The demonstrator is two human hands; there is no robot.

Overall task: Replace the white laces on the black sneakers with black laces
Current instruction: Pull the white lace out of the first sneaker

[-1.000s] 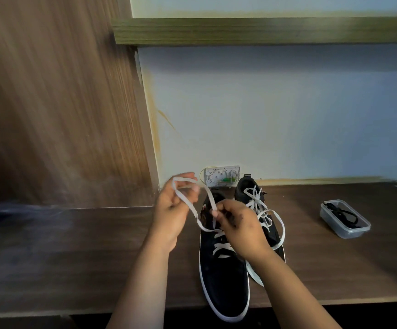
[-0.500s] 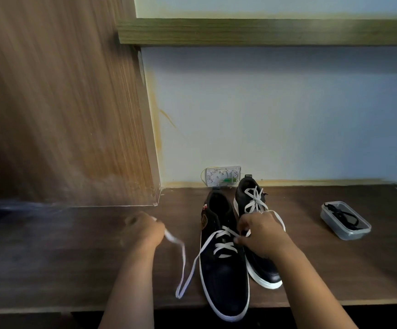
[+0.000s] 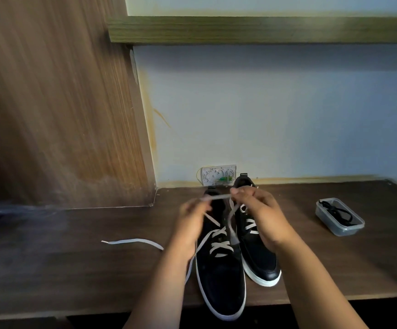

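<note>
Standing side by side on the brown counter (image 3: pixel 74 269), toes toward the viewer, were two black sneakers (image 3: pixel 219 276), the left one partly unlaced. Right hand (image 3: pixel 261 214) pinched a white lace (image 3: pixel 217 197) above the shoes; left hand (image 3: pixel 194 218), blurred, gripped its other end, fingers curled. A loose lace end (image 3: pixel 131 241) lay on the counter at left. Black laces (image 3: pixel 337 211) sat in a clear tub (image 3: pixel 340 227), well apart at right.
</note>
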